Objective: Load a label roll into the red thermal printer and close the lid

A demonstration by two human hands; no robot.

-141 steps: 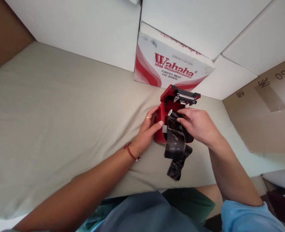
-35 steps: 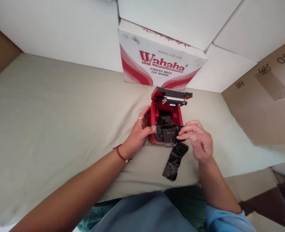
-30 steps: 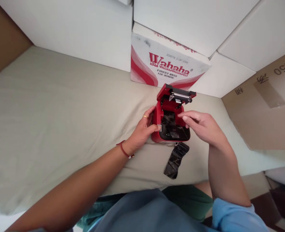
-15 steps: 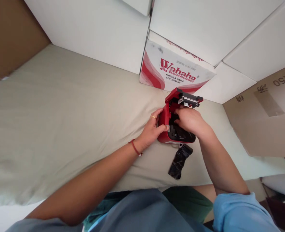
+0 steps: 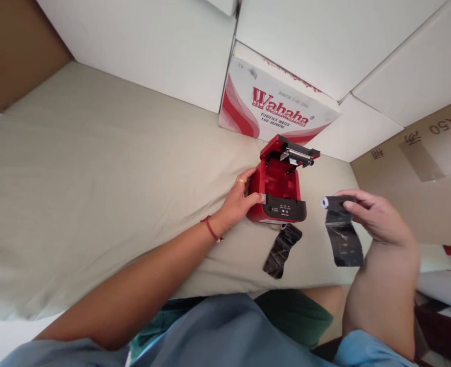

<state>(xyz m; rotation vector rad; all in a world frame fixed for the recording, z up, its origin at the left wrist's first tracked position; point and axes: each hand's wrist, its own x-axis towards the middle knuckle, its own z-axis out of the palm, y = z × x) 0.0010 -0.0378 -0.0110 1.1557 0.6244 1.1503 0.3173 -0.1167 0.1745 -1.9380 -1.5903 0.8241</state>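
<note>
A small red printer (image 5: 279,188) sits on the beige cloth-covered surface (image 5: 95,168) with its lid up and its red paper bay showing bare. My left hand (image 5: 239,201) grips the printer's left side, thumb on the front edge. My right hand (image 5: 371,216) is off to the right of the printer, closed on a small black roll (image 5: 334,203) with a white core; a dark strip (image 5: 344,244) hangs down from it. A separate torn black strip (image 5: 281,250) lies on the cloth just in front of the printer.
A red-and-white Wahaha carton (image 5: 277,109) stands right behind the printer, with white boxes (image 5: 325,41) stacked around it. A brown cardboard box (image 5: 420,173) fills the right side. A brown panel (image 5: 15,51) is at the far left.
My right hand reached into the open printer bay, then lifted the black roll out and carried it to the right. The bay now shows bare. My left hand stayed on the printer.
</note>
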